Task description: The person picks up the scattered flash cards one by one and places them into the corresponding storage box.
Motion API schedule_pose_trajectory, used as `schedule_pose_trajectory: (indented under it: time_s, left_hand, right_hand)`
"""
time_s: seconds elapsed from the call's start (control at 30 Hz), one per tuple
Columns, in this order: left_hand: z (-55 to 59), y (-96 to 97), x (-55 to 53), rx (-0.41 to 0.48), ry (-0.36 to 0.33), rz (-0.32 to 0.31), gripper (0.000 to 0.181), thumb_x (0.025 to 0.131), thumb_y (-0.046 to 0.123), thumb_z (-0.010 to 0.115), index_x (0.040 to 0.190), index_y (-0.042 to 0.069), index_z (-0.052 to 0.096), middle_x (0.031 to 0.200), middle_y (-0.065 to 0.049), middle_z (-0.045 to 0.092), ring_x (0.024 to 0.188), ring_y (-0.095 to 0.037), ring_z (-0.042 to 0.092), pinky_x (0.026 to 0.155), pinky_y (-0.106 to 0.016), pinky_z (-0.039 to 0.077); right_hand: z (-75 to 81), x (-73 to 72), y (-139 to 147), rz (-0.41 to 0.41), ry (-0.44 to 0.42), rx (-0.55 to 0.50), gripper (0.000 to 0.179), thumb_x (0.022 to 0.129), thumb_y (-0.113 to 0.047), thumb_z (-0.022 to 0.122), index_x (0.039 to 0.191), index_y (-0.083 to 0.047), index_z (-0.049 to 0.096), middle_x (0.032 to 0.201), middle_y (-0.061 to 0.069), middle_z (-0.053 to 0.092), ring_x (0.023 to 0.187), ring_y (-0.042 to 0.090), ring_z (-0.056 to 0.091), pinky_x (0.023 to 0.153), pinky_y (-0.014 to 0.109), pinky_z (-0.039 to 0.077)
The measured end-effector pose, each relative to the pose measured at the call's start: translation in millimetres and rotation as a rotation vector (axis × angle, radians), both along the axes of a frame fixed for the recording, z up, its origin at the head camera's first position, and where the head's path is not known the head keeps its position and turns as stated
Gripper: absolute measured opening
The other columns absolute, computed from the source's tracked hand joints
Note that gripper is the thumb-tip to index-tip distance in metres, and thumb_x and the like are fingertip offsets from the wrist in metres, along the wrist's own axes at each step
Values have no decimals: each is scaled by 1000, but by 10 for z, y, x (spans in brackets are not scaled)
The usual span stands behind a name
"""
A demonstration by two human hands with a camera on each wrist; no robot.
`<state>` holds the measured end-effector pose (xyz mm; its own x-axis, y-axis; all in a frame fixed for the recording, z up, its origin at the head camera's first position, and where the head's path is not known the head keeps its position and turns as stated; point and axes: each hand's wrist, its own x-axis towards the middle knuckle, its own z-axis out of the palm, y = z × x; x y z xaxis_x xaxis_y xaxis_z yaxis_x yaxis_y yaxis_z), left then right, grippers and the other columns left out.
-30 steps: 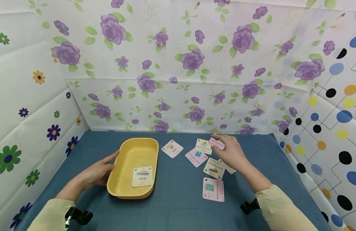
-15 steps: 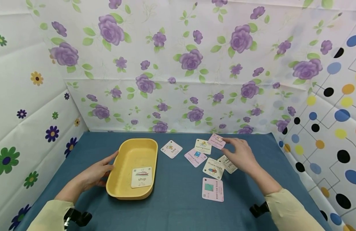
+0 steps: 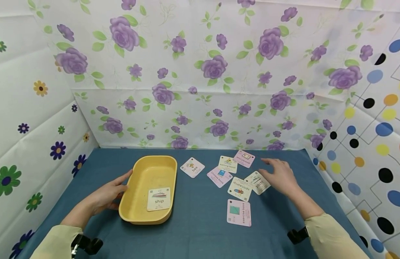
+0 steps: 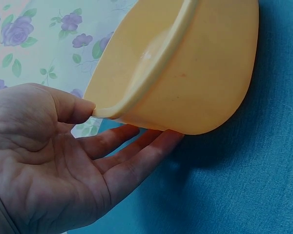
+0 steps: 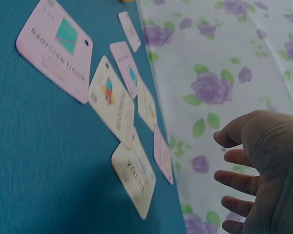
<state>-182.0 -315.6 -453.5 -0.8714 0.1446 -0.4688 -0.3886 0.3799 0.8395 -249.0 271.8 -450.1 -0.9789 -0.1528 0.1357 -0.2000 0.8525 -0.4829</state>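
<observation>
My left hand (image 3: 106, 196) holds the left rim of a yellow plastic tray (image 3: 131, 190), thumb on the edge and fingers against its outside, as the left wrist view shows. A ship card (image 3: 159, 199) lies inside the tray. Holding nothing, my right hand (image 3: 281, 176) hovers with loosely bent fingers beside the yacht card (image 3: 258, 182). That card overlaps the spaceship card (image 3: 240, 189). Further back, the pink storybook card (image 3: 244, 158) meets the sailing boat card (image 3: 228, 164), which overlaps the Chinese book card (image 3: 220, 176).
An exercise book card (image 3: 239, 212) lies nearest the front of the group. Close to the tray's right side is a bee card (image 3: 192, 167). Blue cloth (image 3: 200, 230) covers the table, and patterned sheets (image 3: 193, 115) stand behind and at both sides.
My right hand has let go of the storybook card and drawn back to the right, uncovering it and the yacht card. My left hand has stayed on the tray.
</observation>
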Motion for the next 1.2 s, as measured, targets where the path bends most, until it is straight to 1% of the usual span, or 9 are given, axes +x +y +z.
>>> schedule_pose_trajectory:
  time_s: [0.2,0.47,0.7,0.87,0.97,1.2]
  left_hand:
    - [-2,-3,12,8,2,1,68,111,23,42,166,34,2,166,-30,7,129,-45,54,81,-53,57]
    - [19,-9,17,34,5,-16,69,111,23,43,166,34,2,165,-30,8,124,-39,58,81,-53,56]
    - [23,-10,24,45,6,-22,69,112,23,42,166,34,1,166,-30,6,125,-40,58,82,-53,56]
    - [14,-13,22,46,6,-17,69,111,23,42,166,34,1,165,-30,8,124,-39,58,82,-53,56]
    - [10,-16,19,46,6,-15,69,111,23,43,166,34,1,165,-30,9,123,-38,59,82,-53,56]
    - [9,-19,13,38,4,-17,69,111,24,43,166,34,1,165,-30,8,125,-39,58,82,-54,56]
  right_hand:
    - [-100,-11,69,-9,-13,18,54,101,-33,65,147,-6,56,141,23,56,132,53,37,100,74,27]
    - [-217,-20,109,-36,-37,54,53,99,-32,67,144,-5,59,141,26,55,132,54,36,100,75,26]
    - [-313,5,137,-40,-55,86,55,99,-35,66,145,-6,58,145,28,51,134,57,32,101,77,24]
    - [-374,38,148,-39,-52,123,57,98,-37,68,144,-5,58,144,31,50,133,58,33,99,77,26]
    - [-407,63,156,-36,-58,143,61,97,-41,69,145,-5,58,143,31,50,132,59,34,98,77,27]
    - [-470,111,167,-40,-97,174,79,91,-59,71,145,-4,57,143,31,49,131,59,34,97,76,28]
